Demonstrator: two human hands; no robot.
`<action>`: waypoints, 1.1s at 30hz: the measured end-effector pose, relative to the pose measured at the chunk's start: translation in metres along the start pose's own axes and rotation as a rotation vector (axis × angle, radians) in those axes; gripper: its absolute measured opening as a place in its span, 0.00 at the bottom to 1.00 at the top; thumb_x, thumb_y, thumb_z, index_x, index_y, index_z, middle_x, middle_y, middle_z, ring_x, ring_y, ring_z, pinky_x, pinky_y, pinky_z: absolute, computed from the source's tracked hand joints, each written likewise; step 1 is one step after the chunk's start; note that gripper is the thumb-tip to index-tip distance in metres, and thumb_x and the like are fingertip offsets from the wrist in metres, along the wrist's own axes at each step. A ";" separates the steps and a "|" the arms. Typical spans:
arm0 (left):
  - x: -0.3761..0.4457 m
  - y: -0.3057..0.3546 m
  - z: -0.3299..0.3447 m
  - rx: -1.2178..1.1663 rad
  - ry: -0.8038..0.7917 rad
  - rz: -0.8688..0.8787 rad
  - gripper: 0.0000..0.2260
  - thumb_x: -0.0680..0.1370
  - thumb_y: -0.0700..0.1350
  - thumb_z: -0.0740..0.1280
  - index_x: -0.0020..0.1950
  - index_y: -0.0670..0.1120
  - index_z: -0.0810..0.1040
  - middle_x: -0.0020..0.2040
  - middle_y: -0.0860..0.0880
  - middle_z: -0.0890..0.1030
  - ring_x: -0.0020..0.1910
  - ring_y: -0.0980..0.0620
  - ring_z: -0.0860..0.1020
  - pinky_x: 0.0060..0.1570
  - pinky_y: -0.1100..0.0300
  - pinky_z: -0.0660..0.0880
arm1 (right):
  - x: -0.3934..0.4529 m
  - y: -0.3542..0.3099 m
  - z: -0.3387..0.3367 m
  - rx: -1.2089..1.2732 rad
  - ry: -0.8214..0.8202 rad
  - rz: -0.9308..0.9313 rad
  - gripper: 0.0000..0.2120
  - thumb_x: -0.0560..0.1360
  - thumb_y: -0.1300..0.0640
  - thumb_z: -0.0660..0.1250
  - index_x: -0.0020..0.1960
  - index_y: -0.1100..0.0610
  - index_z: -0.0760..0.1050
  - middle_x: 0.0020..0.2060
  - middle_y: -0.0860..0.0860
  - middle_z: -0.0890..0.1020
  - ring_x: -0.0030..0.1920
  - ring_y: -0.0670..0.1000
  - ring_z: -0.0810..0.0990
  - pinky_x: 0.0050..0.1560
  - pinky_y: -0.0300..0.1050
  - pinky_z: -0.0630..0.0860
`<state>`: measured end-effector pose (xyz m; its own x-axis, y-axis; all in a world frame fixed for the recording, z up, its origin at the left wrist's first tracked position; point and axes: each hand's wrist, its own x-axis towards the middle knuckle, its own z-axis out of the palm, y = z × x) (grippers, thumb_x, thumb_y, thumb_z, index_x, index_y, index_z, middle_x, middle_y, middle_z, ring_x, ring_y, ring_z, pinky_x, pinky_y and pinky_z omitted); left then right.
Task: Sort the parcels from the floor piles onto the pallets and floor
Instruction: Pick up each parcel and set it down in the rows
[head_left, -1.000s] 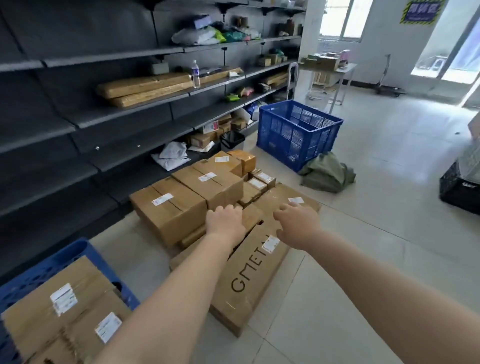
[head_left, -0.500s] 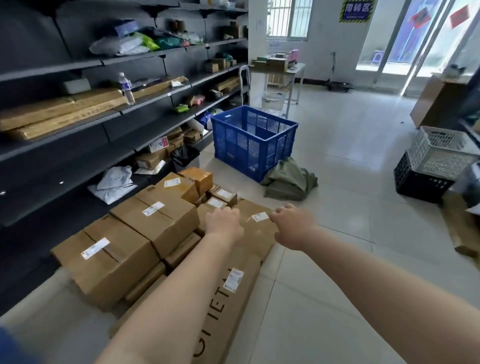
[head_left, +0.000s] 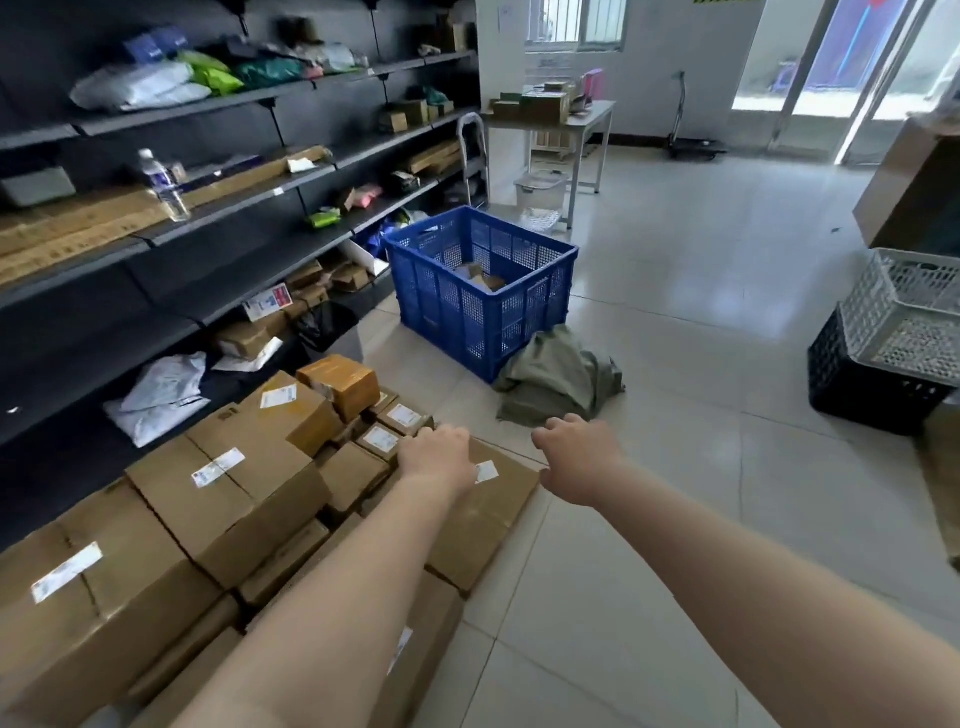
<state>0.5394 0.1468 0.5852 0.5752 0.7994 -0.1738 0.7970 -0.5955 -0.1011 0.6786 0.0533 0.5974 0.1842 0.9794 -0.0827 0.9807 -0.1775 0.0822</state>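
Note:
A pile of brown cardboard parcels (head_left: 244, 493) with white labels lies on the floor beside the dark shelving. My left hand (head_left: 437, 453) hovers over a flat brown parcel (head_left: 483, 514) at the pile's right edge, fingers loosely bent downward and holding nothing. Off that parcel's right side, my right hand (head_left: 574, 460) hangs above the tiles with its fingers loosely curled, also holding nothing. A small orange-brown box (head_left: 340, 383) sits at the pile's far end, and several small labelled parcels (head_left: 395, 423) lie just beyond my left hand.
A blue plastic crate (head_left: 483, 291) with a few parcels inside stands ahead, with a green cloth bundle (head_left: 558, 376) against it. Stacked black and grey crates (head_left: 891, 358) sit at the right. Dark shelves (head_left: 208, 228) run along the left. A grey table (head_left: 566, 124) stands at the back.
The view has swung right and forward along the pile. Both hands stay held out in front with nothing in them, now over the pile's far right corner.

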 end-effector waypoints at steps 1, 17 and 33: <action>0.017 0.013 -0.003 -0.009 -0.008 -0.018 0.13 0.79 0.50 0.59 0.61 0.46 0.72 0.58 0.46 0.75 0.58 0.45 0.74 0.55 0.51 0.72 | 0.011 0.022 0.000 -0.004 -0.010 -0.018 0.16 0.77 0.53 0.61 0.63 0.54 0.69 0.59 0.51 0.74 0.61 0.54 0.71 0.49 0.45 0.64; 0.309 0.075 -0.034 -0.145 -0.015 -0.208 0.11 0.78 0.47 0.59 0.58 0.48 0.74 0.55 0.47 0.77 0.55 0.46 0.75 0.46 0.54 0.70 | 0.287 0.218 0.019 -0.023 -0.077 -0.225 0.13 0.76 0.54 0.60 0.60 0.55 0.70 0.57 0.52 0.74 0.59 0.55 0.72 0.52 0.47 0.66; 0.525 0.071 -0.072 -0.100 -0.100 -0.613 0.12 0.79 0.48 0.61 0.61 0.48 0.73 0.58 0.47 0.76 0.58 0.44 0.73 0.52 0.51 0.71 | 0.565 0.316 0.012 -0.057 -0.072 -0.598 0.15 0.76 0.54 0.60 0.62 0.55 0.70 0.59 0.52 0.74 0.61 0.54 0.71 0.57 0.48 0.67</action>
<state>0.9115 0.5298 0.5574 -0.0083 0.9789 -0.2042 0.9926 -0.0166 -0.1199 1.0937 0.5489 0.5644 -0.3922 0.8984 -0.1978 0.9108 0.4094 0.0532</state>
